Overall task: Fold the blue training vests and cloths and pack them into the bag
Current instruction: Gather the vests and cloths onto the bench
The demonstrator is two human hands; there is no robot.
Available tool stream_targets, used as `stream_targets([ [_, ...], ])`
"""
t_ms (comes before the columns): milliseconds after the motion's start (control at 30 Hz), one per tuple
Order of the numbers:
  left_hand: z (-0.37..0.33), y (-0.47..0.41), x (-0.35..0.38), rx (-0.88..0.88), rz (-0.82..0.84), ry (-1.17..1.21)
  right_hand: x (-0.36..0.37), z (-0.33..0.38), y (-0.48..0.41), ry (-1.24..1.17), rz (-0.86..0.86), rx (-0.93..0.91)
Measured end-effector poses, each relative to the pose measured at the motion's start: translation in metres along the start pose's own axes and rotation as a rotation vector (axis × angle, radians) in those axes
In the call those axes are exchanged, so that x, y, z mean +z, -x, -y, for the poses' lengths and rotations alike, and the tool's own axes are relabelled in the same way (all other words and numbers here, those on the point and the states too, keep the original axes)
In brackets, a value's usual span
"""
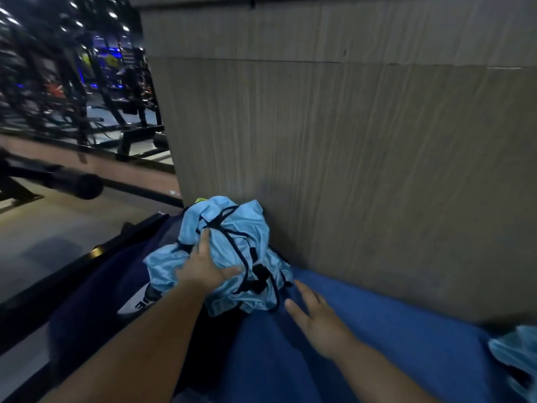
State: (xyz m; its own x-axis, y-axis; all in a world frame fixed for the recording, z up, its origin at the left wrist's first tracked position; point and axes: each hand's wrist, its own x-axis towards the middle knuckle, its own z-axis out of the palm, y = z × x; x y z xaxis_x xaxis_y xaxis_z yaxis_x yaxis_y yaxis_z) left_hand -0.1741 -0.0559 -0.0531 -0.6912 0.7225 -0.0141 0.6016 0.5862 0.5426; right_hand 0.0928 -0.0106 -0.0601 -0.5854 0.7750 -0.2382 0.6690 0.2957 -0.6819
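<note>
Currently left hand (203, 264) presses flat, fingers spread, on crumpled vests (232, 251) heaped far-left against the wall (348, 141); right hand (315, 315) open on blue bench (377, 330). Risk: tangled black trim snags, unfolded bundle spills.

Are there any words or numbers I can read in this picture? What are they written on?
White patch under the light blue vests, on the dark bag: dark block letters, partly hidden and blurred; one looks like "E", but no whole word can be read.
Bright signs far back in the gym: too blurred to read.
Vests, blue surface and wall: no text visible.
</note>
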Motion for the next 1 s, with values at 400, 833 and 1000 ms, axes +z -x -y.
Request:
stream_targets([
  [400, -0.057, 0.053, 0.025, 0.230, 0.201, 0.812, 0.011, 0.033, -0.025, -0.956, -0.092, 0.008],
  [833, -0.137, 0.142, 0.082, 0.271, 0.402, 0.390, -0.084, -0.072, 0.071, -0.399, -0.829, 0.266],
  [1000, -0.139, 0.138, 0.101, 0.113, 0.276, 0.364, -0.102, -0.114, 0.088, -0.064, -0.688, 0.494],
])
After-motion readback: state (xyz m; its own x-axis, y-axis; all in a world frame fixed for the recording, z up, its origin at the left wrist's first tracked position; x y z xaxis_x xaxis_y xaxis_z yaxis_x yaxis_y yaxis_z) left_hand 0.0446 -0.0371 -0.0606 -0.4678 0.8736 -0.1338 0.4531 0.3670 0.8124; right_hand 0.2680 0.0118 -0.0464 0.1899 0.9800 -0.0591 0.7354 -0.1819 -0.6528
